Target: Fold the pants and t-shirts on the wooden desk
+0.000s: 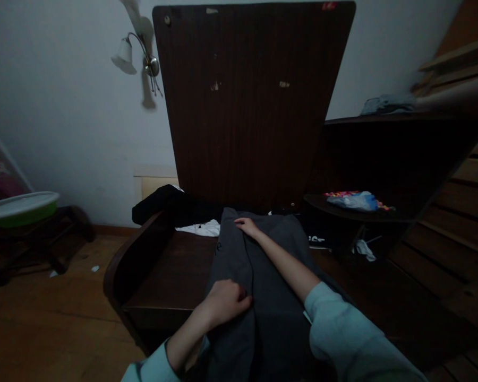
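A dark grey garment (279,265) lies lengthwise over a dark wooden seat, with one side folded over along its length and a small black mark near its left edge. My left hand (226,303) is closed on the near part of the folded layer, its fingers curled and partly hidden, the thumb at the fold's edge. Farther up, my right hand (247,227) rests on the far part of the garment, fingers stretched out to the left across the fold. What kind of garment it is cannot be made out.
The dark wooden seat (159,276) has a curved armrest at left; black clothing (159,204) and a white cloth (203,228) lie at its back. A tall dark panel (242,106) stands behind. Shelves at right hold a plastic bag (352,201). A green basin (24,211) sits at left.
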Demonstrator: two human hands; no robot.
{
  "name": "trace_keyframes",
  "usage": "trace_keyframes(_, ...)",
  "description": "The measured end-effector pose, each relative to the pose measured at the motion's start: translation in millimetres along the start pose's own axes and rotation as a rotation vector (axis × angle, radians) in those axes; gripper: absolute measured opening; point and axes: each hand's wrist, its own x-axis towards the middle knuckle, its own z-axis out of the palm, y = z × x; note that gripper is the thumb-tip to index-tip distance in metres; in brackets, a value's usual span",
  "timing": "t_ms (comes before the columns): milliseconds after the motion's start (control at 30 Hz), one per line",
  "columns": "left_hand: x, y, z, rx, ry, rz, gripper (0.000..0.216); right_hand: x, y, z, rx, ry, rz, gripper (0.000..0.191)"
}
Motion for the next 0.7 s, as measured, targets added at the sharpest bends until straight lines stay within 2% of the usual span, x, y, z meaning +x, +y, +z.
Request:
trace_keyframes(133, -11.9, -34.2, -8.2, -0.096, 0.099, -0.159, 0.035, -3.8, 5.2, -4.1, 0.066, -0.059, 0.072, 0.032)
trace_keyframes(267, -28.5, -58.7, -3.4, -0.102, 0.075, -0.225, 0.026, -8.2, 10.6, -7.0, 0.123, -0.097, 0.114, 0.041)
trace_keyframes(500, -39.4, -63.2, 16.3, -0.294, 0.139, -0.177, 0.006, -4.7, 12.1, -7.7, 0.173, -0.118, 0.133, 0.046)
trace_keyframes(600, -40.3, -64.5, 11.6, -0.349, 0.128, -0.151, 0.009, -3.2, 11.8, -8.6, 0.184, -0.116, 0.126, 0.049)
trace_keyframes(700, -42.4, -66.4, 1.2, -0.295, 0.074, -0.167, 0.009, -4.1, 13.5, -9.2, 0.182, -0.116, 0.117, 0.050)
